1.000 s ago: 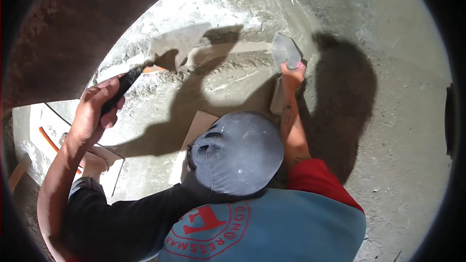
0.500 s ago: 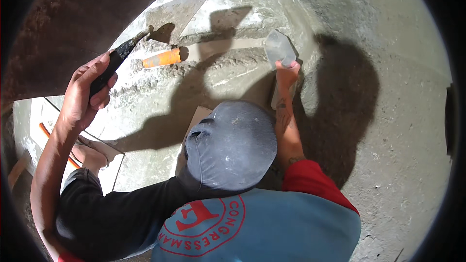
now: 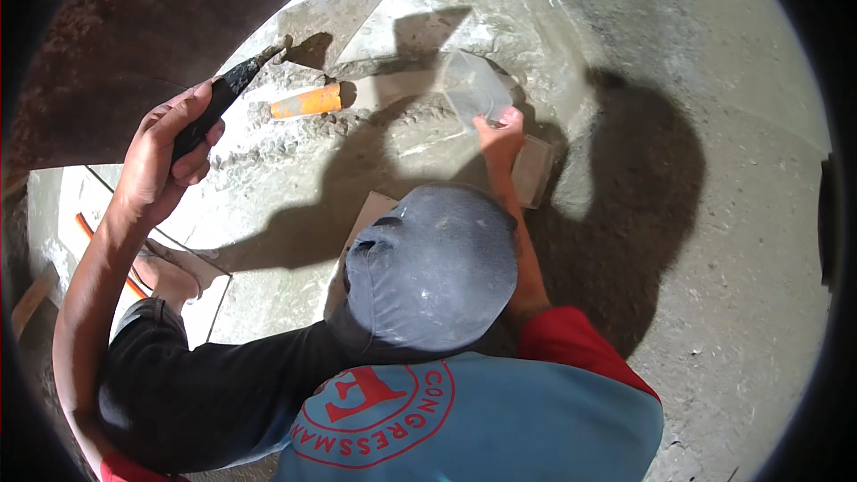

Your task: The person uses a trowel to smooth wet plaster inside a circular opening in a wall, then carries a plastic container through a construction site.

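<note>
My left hand (image 3: 178, 152) is closed on the black handle (image 3: 214, 107) of a trowel, whose triangular blade (image 3: 335, 13) is raised over the rough cement. Below the blade, a short orange pipe (image 3: 305, 101) lies at one end of a long groove (image 3: 393, 89). My right hand (image 3: 500, 134) grips a translucent, angular plastic piece (image 3: 473, 85) at its lower edge, above the groove's right part. A flat rectangular piece (image 3: 534, 170) lies just behind that hand, partly hidden.
My grey-clad knee (image 3: 428, 268) fills the middle foreground. At left are my bare foot (image 3: 171, 284), pale boards (image 3: 210, 299) and an orange hose (image 3: 84, 227). A dark curved surface (image 3: 116, 27) borders the upper left; a rough wall (image 3: 741, 214) curves round the right.
My left hand has lifted the trowel upward, uncovering more of the orange pipe. My right hand has shifted left with the plastic piece, exposing the rectangular piece beside it.
</note>
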`<action>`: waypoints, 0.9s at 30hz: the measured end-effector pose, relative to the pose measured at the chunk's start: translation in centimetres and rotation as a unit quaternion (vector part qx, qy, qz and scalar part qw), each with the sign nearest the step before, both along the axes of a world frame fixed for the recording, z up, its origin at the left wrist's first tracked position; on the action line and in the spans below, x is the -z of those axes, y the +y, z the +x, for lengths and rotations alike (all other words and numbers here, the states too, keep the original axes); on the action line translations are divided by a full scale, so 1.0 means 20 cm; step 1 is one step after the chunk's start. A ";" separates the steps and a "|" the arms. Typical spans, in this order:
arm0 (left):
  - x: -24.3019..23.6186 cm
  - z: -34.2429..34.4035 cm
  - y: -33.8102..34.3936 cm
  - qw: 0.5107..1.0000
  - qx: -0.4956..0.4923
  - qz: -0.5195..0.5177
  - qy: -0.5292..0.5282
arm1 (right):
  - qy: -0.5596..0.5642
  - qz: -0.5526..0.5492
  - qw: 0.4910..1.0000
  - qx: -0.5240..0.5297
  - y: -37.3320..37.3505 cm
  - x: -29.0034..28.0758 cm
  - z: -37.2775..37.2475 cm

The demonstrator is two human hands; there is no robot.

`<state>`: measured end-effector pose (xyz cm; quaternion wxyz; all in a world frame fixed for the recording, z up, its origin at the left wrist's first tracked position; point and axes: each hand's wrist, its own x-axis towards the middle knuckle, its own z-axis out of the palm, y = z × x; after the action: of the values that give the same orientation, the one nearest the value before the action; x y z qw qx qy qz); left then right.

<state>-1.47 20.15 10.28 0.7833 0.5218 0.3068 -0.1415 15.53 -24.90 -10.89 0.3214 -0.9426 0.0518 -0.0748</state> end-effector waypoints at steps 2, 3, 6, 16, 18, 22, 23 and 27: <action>-0.01 0.00 0.00 1.000 -0.012 -0.004 -0.015 | 0.010 0.036 0.999 -0.014 0.09 0.03 -0.05; -0.01 0.00 0.00 1.000 -0.014 0.001 -0.013 | 0.024 0.068 0.997 -0.030 0.13 0.05 -0.07; 0.00 0.00 0.01 1.000 -0.022 -0.004 -0.004 | 0.045 0.034 0.997 -0.057 0.34 0.01 -0.16; -0.02 0.02 0.03 0.999 -0.044 -0.027 -0.011 | 0.257 0.428 0.866 0.023 0.36 0.11 -0.21; -0.01 0.01 0.05 0.999 -0.031 -0.024 -0.015 | 0.263 0.478 0.838 -0.015 0.35 0.06 -0.24; 0.01 0.02 0.04 0.999 -0.028 -0.032 -0.009 | 0.322 0.561 0.762 0.033 0.21 0.01 -0.21; 0.00 0.03 0.03 0.999 -0.027 -0.037 -0.014 | 0.302 0.567 0.766 -0.021 0.15 0.00 -0.21; -0.01 0.04 0.02 1.000 -0.015 -0.022 -0.010 | 0.263 0.631 0.729 -0.033 -0.13 -0.13 -0.19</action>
<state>-0.73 20.64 10.54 0.7998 0.5011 0.3036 -0.1308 11.83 -27.51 -8.37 0.8179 -0.5060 0.1381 0.2364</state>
